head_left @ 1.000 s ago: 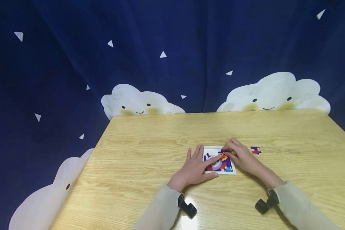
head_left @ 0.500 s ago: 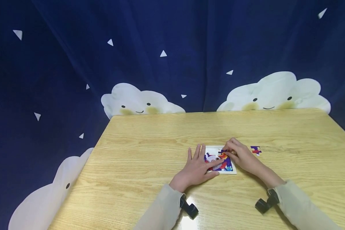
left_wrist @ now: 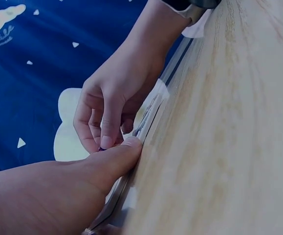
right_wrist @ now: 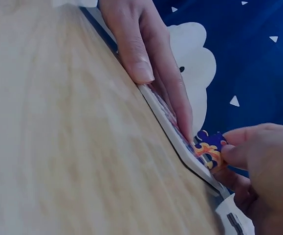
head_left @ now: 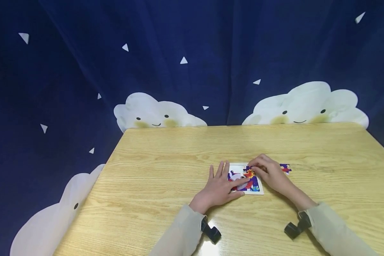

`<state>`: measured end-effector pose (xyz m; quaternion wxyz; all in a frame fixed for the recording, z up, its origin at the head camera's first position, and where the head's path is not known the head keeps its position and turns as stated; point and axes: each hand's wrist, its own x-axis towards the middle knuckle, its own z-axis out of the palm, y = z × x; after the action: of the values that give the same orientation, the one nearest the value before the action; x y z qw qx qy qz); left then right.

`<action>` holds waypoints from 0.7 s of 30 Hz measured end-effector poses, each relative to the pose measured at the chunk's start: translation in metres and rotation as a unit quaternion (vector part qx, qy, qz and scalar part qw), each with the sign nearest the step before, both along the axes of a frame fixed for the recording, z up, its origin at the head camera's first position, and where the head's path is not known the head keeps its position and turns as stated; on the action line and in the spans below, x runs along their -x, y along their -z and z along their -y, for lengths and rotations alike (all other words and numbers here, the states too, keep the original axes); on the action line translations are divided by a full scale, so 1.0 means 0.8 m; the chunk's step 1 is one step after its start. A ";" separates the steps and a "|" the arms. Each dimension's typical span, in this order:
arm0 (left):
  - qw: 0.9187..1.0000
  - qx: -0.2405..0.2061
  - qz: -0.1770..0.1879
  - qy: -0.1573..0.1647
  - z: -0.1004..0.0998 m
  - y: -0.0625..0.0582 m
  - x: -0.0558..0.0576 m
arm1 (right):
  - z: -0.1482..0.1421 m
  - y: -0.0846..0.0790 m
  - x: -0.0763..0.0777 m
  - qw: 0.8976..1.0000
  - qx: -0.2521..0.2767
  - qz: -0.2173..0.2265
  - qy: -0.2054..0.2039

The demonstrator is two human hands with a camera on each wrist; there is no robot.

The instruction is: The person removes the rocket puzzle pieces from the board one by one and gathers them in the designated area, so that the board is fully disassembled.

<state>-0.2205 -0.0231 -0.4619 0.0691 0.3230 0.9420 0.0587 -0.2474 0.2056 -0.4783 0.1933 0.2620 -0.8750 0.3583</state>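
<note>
A small jigsaw puzzle in a white frame (head_left: 261, 188) lies on the table, its picture purple, red and white. Across its left side spreads my left hand (head_left: 215, 190), index finger extended over the fitted pieces and thumb at the near edge. At the upper right corner, my right hand (head_left: 270, 175) pinches a purple puzzle piece (right_wrist: 213, 147) with orange flame shapes between thumb and index finger. In the right wrist view that piece is tilted up over the frame, close to my left index fingertip. White backing shows in the puzzle's upper left part.
Loose purple pieces (head_left: 286, 168) lie on the wooden table (head_left: 166, 156) just right of my right hand, partly covered by it. Behind the table hangs a dark blue curtain (head_left: 160, 46) with clouds and triangles. Both wrists wear black camera mounts (head_left: 295, 229).
My left index finger has slid slightly right across the puzzle. My right hand has turned a little at the corner, still pinching the piece, and now covers more of the loose pieces.
</note>
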 end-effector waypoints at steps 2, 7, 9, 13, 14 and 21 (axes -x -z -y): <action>1.000 0.001 0.000 -0.002 -0.001 -0.001 0.000 | 0.000 -0.001 0.000 1.000 0.013 0.010 0.016; 1.000 -0.001 0.001 -0.006 -0.001 -0.003 -0.001 | 0.002 -0.005 0.000 0.998 0.038 0.022 0.049; 1.000 -0.002 0.001 -0.007 -0.001 -0.003 -0.002 | 0.003 -0.005 -0.001 0.997 0.041 0.027 0.053; 1.000 -0.004 0.004 -0.006 -0.001 -0.002 -0.002 | 0.003 -0.006 -0.001 0.997 0.041 0.037 0.057; 1.000 -0.006 0.005 -0.006 -0.001 -0.002 -0.002 | 0.003 -0.005 -0.001 0.997 0.041 0.039 0.058; 1.000 -0.020 0.016 -0.008 -0.001 0.003 0.000 | 0.001 -0.005 -0.001 0.996 0.039 0.042 0.063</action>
<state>-0.2202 -0.0227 -0.4641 0.0767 0.3155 0.9422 0.0831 -0.2465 0.2047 -0.4744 0.1886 0.1836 -0.8823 0.3902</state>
